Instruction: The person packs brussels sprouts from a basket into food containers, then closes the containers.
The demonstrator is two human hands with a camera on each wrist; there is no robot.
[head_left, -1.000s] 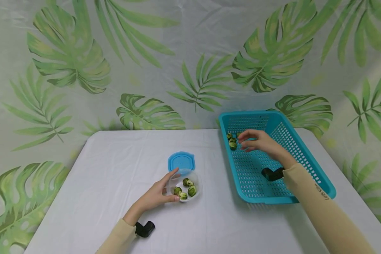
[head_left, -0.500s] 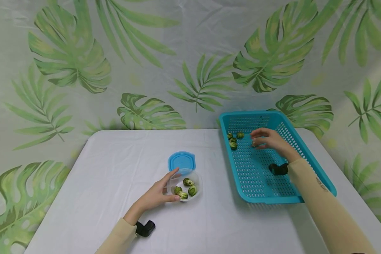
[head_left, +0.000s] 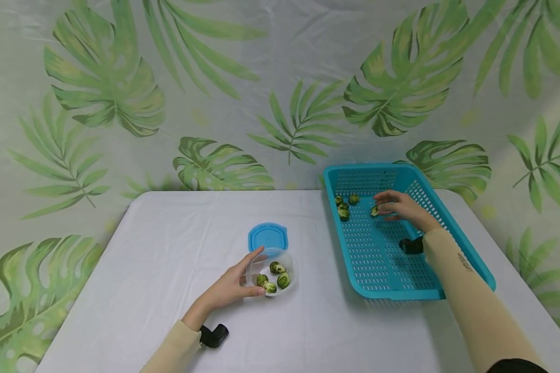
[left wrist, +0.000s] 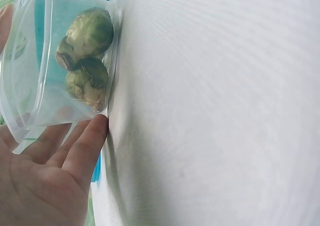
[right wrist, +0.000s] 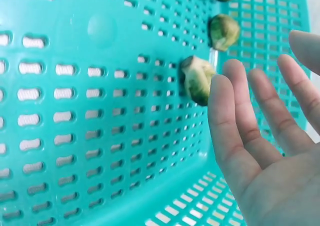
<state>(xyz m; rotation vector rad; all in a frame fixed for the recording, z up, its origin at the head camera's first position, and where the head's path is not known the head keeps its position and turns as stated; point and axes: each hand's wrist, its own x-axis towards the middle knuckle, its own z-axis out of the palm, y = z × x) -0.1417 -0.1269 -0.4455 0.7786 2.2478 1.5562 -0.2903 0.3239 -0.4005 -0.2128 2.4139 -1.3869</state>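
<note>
My left hand (head_left: pixel 231 285) grips a small clear plastic container (head_left: pixel 289 261), thumb on the near side and fingers round the far-left side. Several Brussels sprouts (head_left: pixel 282 280) lie inside it; the left wrist view shows the container (left wrist: pixel 55 101) standing on the white cloth. On the right, my right hand (head_left: pixel 403 210) hovers inside the blue basket (head_left: pixel 462 241) with fingers spread and holding nothing. Right at its fingertips is a single Brussels sprout (right wrist: pixel 197 81) on the basket floor. Several more sprouts (head_left: pixel 343 211) sit along the basket's far-left side.
Just behind the container lies a blue lid (head_left: pixel 268 236) on the white tablecloth (head_left: pixel 182 233). The basket has raised, perforated walls and stands at the table's right side. A leaf-print curtain (head_left: pixel 224 93) hangs behind the table.
My right hand has moved right across the basket, away from the sprouts at its left side, uncovering one there and another beside its fingertips. My left hand stays on the container.
</note>
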